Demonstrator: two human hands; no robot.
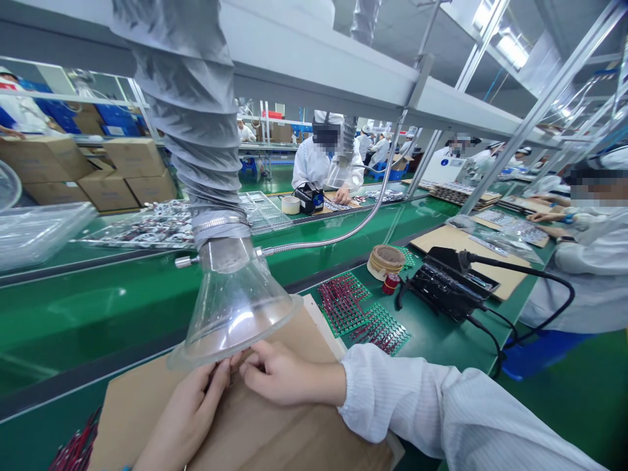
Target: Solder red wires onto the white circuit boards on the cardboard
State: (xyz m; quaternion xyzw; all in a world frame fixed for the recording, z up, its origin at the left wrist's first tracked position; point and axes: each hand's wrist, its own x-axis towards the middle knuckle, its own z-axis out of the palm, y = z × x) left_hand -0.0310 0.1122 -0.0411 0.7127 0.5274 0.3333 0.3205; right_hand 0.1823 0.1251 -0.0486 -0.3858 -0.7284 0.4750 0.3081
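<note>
My left hand [199, 399] and my right hand [282, 373] meet over a brown cardboard sheet [304, 438]. The fingers of both are curled into pinches, with the fingertips close together. Whatever sits between them is too small and too hidden to name. Just above, a clear plastic fume hood [235, 314] covers part of the fingertips. Beyond my right wrist lie green circuit board panels [385, 327] with dark red wires on them. A bundle of red wires [76, 448] shows at the lower left, beside the cardboard.
A grey duct [203, 131] comes down to the hood, with a flexible metal arm [333, 241] alongside. On the right stand a tape roll [386, 260], a red wire spool [391, 283] and a black corded device [444, 284]. Co-workers sit opposite [307, 160] and at right [583, 275].
</note>
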